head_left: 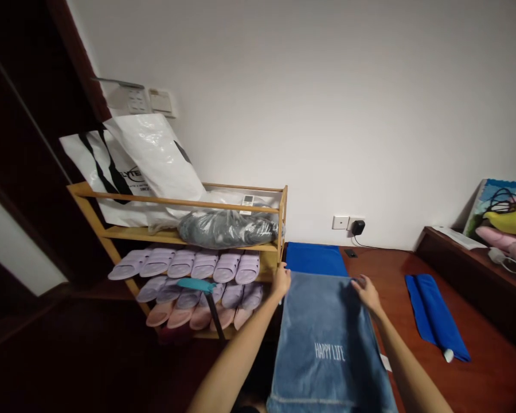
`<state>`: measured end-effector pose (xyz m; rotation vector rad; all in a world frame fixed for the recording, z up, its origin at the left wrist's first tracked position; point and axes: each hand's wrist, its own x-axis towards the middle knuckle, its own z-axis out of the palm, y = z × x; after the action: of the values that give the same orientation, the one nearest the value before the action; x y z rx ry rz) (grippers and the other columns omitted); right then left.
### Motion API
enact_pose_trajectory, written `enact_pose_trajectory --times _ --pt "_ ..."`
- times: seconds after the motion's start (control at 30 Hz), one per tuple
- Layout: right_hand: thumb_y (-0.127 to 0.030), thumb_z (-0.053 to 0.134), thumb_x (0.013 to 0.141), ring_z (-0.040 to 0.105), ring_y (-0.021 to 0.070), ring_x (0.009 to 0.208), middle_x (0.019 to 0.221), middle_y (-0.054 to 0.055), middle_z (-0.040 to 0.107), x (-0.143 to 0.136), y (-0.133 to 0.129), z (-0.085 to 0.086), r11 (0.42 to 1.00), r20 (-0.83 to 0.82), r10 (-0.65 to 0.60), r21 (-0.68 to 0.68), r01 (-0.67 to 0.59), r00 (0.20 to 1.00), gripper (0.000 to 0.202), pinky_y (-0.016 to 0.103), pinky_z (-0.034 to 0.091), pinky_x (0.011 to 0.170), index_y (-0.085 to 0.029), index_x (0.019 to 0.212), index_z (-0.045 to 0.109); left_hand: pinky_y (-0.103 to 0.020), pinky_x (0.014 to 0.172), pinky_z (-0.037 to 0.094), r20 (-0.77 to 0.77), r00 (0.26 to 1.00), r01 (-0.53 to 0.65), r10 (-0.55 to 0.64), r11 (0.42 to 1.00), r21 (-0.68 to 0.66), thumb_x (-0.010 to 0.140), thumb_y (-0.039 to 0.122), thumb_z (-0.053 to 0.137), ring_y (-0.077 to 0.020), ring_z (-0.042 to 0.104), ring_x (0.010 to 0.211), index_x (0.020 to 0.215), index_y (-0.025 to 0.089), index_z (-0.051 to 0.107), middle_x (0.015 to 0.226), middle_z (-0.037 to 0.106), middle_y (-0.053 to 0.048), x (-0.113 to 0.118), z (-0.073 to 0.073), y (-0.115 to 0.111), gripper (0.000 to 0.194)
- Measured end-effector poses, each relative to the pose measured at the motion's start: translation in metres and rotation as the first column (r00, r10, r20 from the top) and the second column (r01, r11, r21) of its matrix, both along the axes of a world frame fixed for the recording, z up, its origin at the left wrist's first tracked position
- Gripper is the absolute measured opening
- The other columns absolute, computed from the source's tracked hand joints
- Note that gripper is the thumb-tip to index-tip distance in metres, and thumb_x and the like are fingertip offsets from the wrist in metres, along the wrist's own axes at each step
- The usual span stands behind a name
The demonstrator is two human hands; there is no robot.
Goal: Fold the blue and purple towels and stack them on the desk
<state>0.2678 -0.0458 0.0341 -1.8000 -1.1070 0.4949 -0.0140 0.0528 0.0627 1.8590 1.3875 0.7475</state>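
Note:
A blue-grey towel (322,315) with white "HAPPY LIFE" lettering is spread out in front of me, its near end running out of view at the bottom. My left hand (282,280) is closed on its far left corner. At the far right corner, my right hand (367,292) pinches the edge between thumb and fingers. Just beyond the towel's far edge lies a bright blue cloth (316,258), partly covered by it. A white tag (386,362) sticks out at the towel's right side.
Left of me stands a wooden shoe rack (189,202) with several lilac slippers (204,264), bags and a white remote (247,203). On the reddish-brown wooden surface (391,269) lies a folded blue cloth (436,315). A black plug (358,228) sits in the wall socket.

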Motion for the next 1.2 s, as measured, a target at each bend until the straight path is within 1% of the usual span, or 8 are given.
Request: enact_pose_trajectory --times 0.17,0.27,0.5,0.63,0.83,0.93,1.0,1.2 --pt "-0.045 0.040 0.084 0.033 0.0211 0.134 0.145 0.007 0.037 -0.079 0.032 -0.030 0.956 0.269 0.287 -0.137 -0.258 0.920 0.061 0.039 0.029 0.109 -0.020 0.139 0.036 -0.038 0.112 0.021 -0.246 0.941 0.289 -0.231 0.928 0.235 0.086 0.016 0.039 -0.0202 0.026 0.137 0.138 0.019 0.040 0.148 0.034 -0.007 0.045 -0.034 -0.034 0.051" --pt "-0.046 0.036 0.086 0.020 0.0181 0.139 0.149 0.004 0.031 -0.093 0.040 -0.043 0.930 0.370 0.358 -0.222 -0.293 0.857 0.059 0.038 0.018 0.112 -0.022 0.140 0.035 -0.042 0.114 0.015 -0.377 0.891 0.368 -0.254 0.890 0.269 0.088 0.026 0.039 -0.0216 0.019 0.139 0.141 0.019 0.036 0.151 0.028 -0.006 0.050 -0.051 -0.031 0.053" --pt "-0.058 0.020 0.086 0.012 0.0215 0.141 0.153 0.007 0.020 -0.014 0.006 -0.059 0.920 0.456 0.189 -0.391 0.005 0.870 0.069 0.049 0.011 0.112 -0.021 0.144 0.026 -0.051 0.110 0.021 -0.531 0.846 0.244 -0.053 0.924 0.296 0.092 0.047 0.027 -0.0254 0.017 0.140 0.143 0.023 0.030 0.152 0.024 -0.007 0.010 -0.074 0.003 0.056" --pt "-0.060 0.019 0.086 0.011 0.0211 0.141 0.153 0.007 0.019 0.009 -0.018 -0.058 0.898 0.480 0.165 -0.435 0.070 0.862 0.070 0.049 0.011 0.113 -0.020 0.144 0.026 -0.052 0.112 0.016 -0.547 0.837 0.228 0.007 0.904 0.361 0.094 0.043 0.027 -0.0247 0.018 0.140 0.143 0.019 0.030 0.151 0.025 -0.010 0.007 -0.068 -0.004 0.055" --pt "-0.054 0.023 0.091 0.013 0.0197 0.141 0.154 0.004 0.016 -0.042 -0.097 -0.029 0.955 0.677 0.278 -0.272 -0.119 0.681 0.062 0.048 0.020 0.111 -0.026 0.146 0.015 -0.045 0.112 0.022 -0.577 0.778 0.582 -0.250 0.633 0.511 0.095 0.036 0.033 -0.0213 0.021 0.139 0.146 0.022 0.017 0.152 0.023 -0.006 -0.014 -0.028 -0.080 0.055" --pt "-0.049 0.034 0.091 0.030 0.0189 0.135 0.150 0.002 0.028 -0.060 -0.161 -0.034 0.875 0.774 0.447 -0.275 -0.399 0.449 0.060 0.038 0.035 0.105 -0.032 0.145 0.016 -0.040 0.113 0.022 -0.650 0.582 0.809 -0.490 0.435 0.396 0.091 0.045 0.043 -0.0206 0.020 0.139 0.147 0.021 0.011 0.153 0.020 -0.005 -0.050 -0.020 -0.138 0.069" --pt "-0.049 0.043 0.088 0.049 0.0180 0.123 0.139 0.004 0.047 -0.055 -0.198 -0.047 0.840 0.879 0.388 -0.214 -0.498 0.277 0.056 0.029 0.044 0.092 -0.033 0.141 0.032 -0.037 0.112 0.024 -0.699 0.471 0.881 -0.539 0.335 0.335 0.088 0.043 0.050 -0.0201 0.024 0.138 0.146 0.020 0.017 0.151 0.026 -0.005 -0.077 -0.023 -0.168 0.070" --pt "-0.041 0.054 0.084 0.064 0.0140 0.090 0.112 0.002 0.068 -0.008 -0.246 -0.069 0.884 0.974 0.158 -0.068 -0.462 0.160 0.032 0.022 0.045 0.078 -0.027 0.111 0.063 -0.031 0.104 0.034 -0.723 0.535 0.834 -0.437 0.407 0.371 0.081 0.012 0.053 -0.0194 0.046 0.121 0.129 0.019 0.044 0.134 0.052 -0.004 -0.128 -0.033 -0.197 0.049"
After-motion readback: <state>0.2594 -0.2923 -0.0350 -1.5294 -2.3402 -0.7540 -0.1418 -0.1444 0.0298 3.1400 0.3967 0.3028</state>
